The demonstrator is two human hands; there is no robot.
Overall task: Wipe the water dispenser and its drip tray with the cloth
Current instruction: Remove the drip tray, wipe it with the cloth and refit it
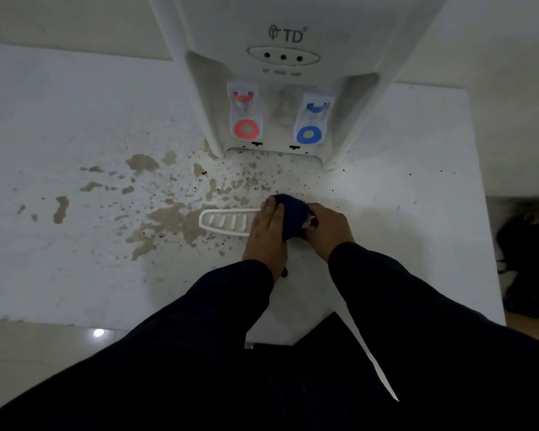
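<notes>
The white slotted plastic drip tray (223,221) lay out on the white tabletop (75,269), apart from the white water dispenser (280,88) that stood at the far side of it. I could see the tray's left half only, a rounded rim with a row of short slots; nothing showed inside them, and my hands covered the rest. My left hand (266,231) lay flat over the tray's right part, fingers held together and pressed against the wadded dark blue cloth (291,214). My right hand (327,231) was closed around the cloth's other side, gripping it, with a bit of white showing between my fingers that I could not make out. The cloth sat bunched into a ball between both hands, over the tray's right end.

The dispenser carried a red tap (246,112) on its left and a blue tap (313,119) on its right, below three dark dots and grey lettering. Its recess behind the taps looked smudged. Brown stains and dark specks (168,213) spread across the tabletop before the dispenser and around the tray. Both my sleeves (402,290) were dark.
</notes>
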